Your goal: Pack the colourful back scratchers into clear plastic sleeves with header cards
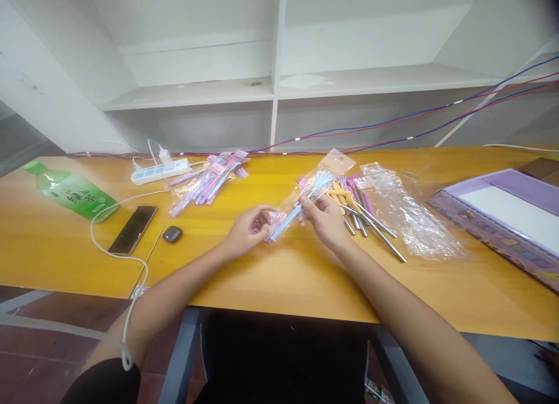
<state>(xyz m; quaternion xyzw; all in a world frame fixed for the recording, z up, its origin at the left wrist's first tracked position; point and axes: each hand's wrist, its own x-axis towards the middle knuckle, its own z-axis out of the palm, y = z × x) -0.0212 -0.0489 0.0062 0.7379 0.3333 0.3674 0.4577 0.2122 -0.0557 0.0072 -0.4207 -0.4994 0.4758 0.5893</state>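
Note:
A light blue stick with a hand-shaped end lies slanted inside a clear plastic bag, held between my two hands. My right hand pinches the bag around the stick's middle. At the bag's lower end, my left hand has its fingers closed on the edge, beside a pink card. Just right of my right hand are several loose sticks with metal rods and yellow, pink and brown ends. A pile of packaged sticks rests to the left, beyond my left hand.
Clear empty bags lie right of the loose sticks, and a purple box is at the far right. On the left are a green bottle, a phone, an earbud case, a power strip and a white cable.

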